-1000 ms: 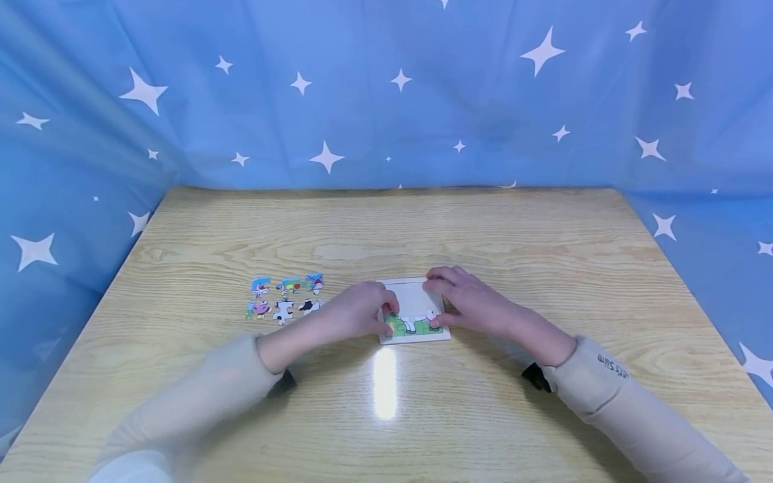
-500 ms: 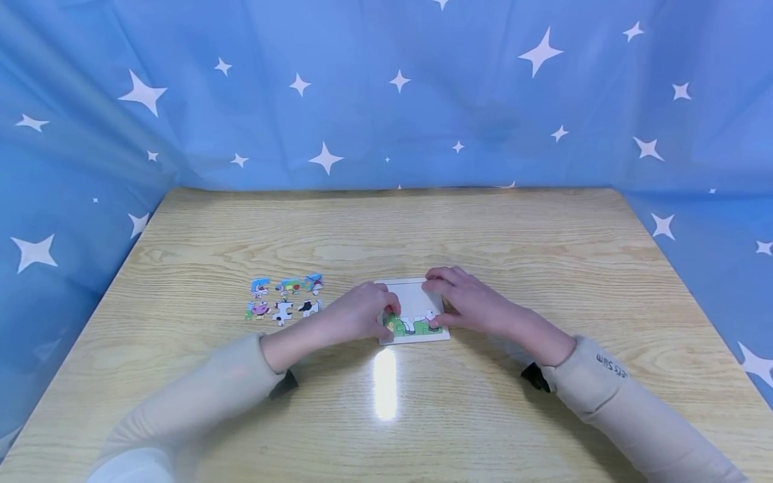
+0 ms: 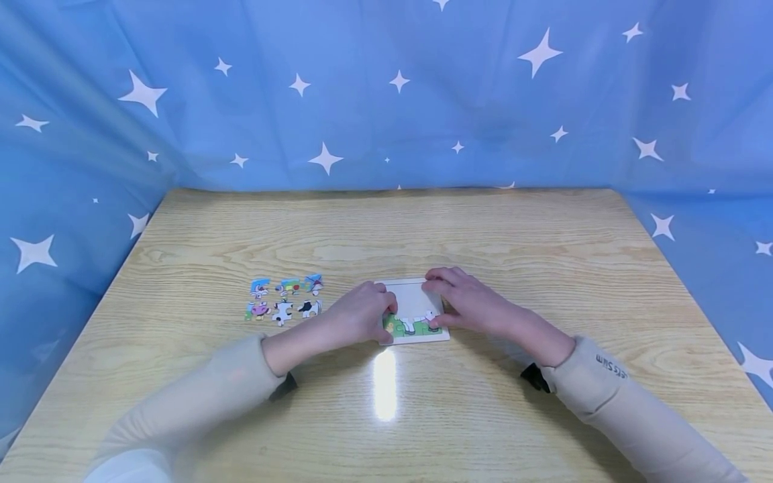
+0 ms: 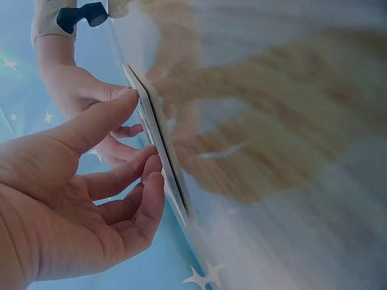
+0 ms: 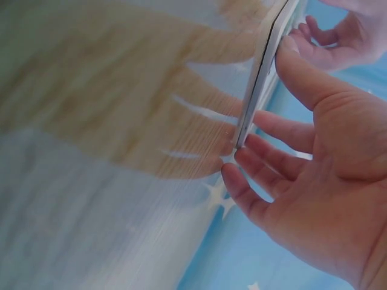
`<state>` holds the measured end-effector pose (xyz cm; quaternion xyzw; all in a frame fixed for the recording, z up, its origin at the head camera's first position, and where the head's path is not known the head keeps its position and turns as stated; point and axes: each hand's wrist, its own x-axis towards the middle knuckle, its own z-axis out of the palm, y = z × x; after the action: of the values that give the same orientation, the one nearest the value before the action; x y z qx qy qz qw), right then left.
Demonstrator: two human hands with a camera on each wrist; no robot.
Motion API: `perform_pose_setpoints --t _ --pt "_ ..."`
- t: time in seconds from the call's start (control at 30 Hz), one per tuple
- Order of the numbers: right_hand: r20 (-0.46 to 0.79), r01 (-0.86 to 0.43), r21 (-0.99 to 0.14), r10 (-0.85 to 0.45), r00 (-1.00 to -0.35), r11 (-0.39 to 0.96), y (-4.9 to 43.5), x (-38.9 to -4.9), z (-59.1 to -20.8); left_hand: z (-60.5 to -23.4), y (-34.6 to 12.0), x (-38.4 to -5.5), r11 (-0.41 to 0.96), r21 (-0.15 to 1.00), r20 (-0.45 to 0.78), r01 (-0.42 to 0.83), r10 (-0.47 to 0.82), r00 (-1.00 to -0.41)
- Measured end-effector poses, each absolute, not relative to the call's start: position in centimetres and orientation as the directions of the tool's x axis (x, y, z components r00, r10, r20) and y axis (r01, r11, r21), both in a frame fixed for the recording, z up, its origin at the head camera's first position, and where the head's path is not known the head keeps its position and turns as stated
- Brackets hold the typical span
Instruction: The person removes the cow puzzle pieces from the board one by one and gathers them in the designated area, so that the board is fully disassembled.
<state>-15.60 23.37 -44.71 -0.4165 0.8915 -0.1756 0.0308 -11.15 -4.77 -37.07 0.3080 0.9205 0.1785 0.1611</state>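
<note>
A shallow white puzzle tray (image 3: pixel 413 295) lies on the table, its lower strip filled with green and white picture pieces (image 3: pixel 417 326). At its left side is my left hand (image 3: pixel 360 312), with the thumb low by the frame and bent fingers higher up, spread around a green corner piece (image 3: pixel 390 325). I cannot see a piece lifted between those fingertips. My right hand (image 3: pixel 474 300) rests on the tray's right side, thumb on the lower right pieces and fingers at the far right corner. From the wrist views, both hands (image 4: pixel 91 199) (image 5: pixel 320 145) touch the tray edge-on with spread, relaxed fingers.
Several loose puzzle pieces (image 3: pixel 282 312) lie in two rows on the table, left of the tray. The wooden table (image 3: pixel 386 228) reaches back to a blue curtain (image 3: pixel 386 100) with white stars. A bright light reflection (image 3: pixel 385 386) shows in front of the tray.
My left thumb has shifted slightly down and the fingers slightly up, so the gap between them is wider and more of the green corner piece shows. My right hand and the tray stay put.
</note>
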Motion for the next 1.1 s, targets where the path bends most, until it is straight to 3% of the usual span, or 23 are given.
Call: perform_pose_setpoints --t 0.37,0.63,0.83,1.1 --pt "0.067 -0.735 -0.304 -0.756 -0.651 0.606 23.8 -16.6 -45.6 -37.2 -4.7 -11.5 0.752 0.429 -0.204 0.499 0.619 -0.758" --pt "0.077 -0.717 -0.362 -0.748 -0.66 0.595 23.1 -15.5 -44.1 -37.3 -4.6 -11.4 0.75 0.44 -0.212 0.493 0.62 -0.755" --pt "0.114 -0.755 -0.389 -0.786 -0.607 0.527 21.4 -13.0 -39.8 -37.4 -4.5 -11.4 0.757 0.44 -0.228 0.484 0.615 -0.755" --pt "0.18 -0.84 -0.313 -0.84 -0.511 0.443 22.1 -14.0 -42.1 -37.3 -4.5 -11.4 0.765 0.439 -0.254 0.471 0.608 -0.752"
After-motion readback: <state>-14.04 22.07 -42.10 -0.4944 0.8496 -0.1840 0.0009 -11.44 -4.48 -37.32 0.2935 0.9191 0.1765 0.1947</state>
